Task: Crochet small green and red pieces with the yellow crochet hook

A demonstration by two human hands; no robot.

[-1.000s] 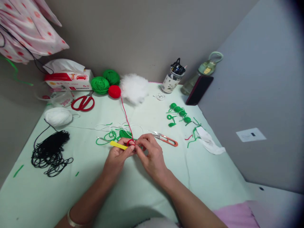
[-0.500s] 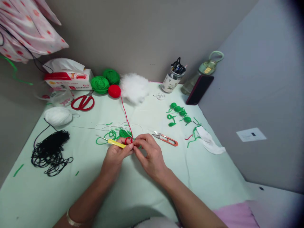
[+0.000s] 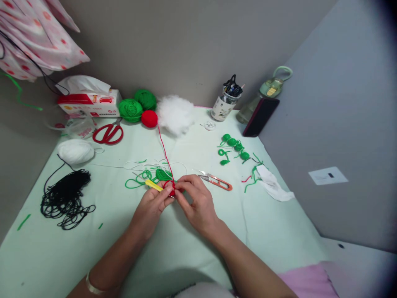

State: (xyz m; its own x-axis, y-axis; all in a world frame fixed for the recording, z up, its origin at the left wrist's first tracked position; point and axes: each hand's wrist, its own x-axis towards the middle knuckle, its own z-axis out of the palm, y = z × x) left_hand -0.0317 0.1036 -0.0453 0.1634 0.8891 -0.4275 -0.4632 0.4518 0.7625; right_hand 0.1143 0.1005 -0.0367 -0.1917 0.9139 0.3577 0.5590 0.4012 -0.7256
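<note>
My left hand (image 3: 152, 203) is closed around a crochet hook with a yellow handle (image 3: 153, 185), its thin metal end pointing up and left. At the same fingertips is a small piece of red yarn work (image 3: 170, 188), partly hidden by the fingers. My right hand (image 3: 196, 201) pinches the right side of this red piece with thumb and forefinger. A red strand (image 3: 165, 152) runs from the piece up to a red yarn ball (image 3: 149, 118). Just behind my hands lie loose green yarn (image 3: 163, 174) and white strands. Orange thread snips (image 3: 218, 182) lie right of them.
Red-handled scissors (image 3: 108, 134), a tissue pack (image 3: 93, 103), green yarn balls (image 3: 130, 110) and white stuffing (image 3: 176, 115) line the back. Black yarn (image 3: 65, 198) lies left. Several small green pieces (image 3: 238, 147), a phone (image 3: 261, 117), a bottle (image 3: 251, 106) and a pen cup (image 3: 223, 107) stand or lie right.
The yellow hook has shifted slightly right and tilted more steeply in my left hand. More of the red piece shows between my fingertips. My right hand has barely moved.
</note>
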